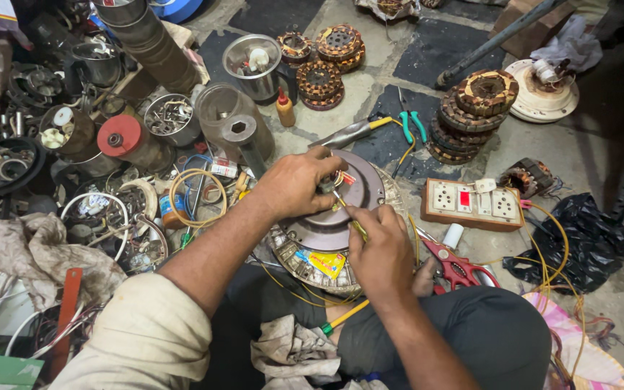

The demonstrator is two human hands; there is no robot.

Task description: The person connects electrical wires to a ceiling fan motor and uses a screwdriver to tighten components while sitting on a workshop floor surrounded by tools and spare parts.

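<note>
The left hand (299,182) is closed over the wires at the hub of the round motor (326,224) resting on the lap; the right hand (378,249) is pinched on a thin yellow-handled tool (352,220). A slip could nick the wires

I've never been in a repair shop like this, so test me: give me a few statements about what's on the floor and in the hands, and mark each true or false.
1. Both hands are on a round motor. True: the left hand and right hand work at its top.
2. The scissors have blue handles. False: they are red.
3. A socket board lies right of the motor. True.
4. The pliers have green handles. True.
5. The stack of windings sits on the motor. False: it stands apart on the floor, behind the board.
</note>
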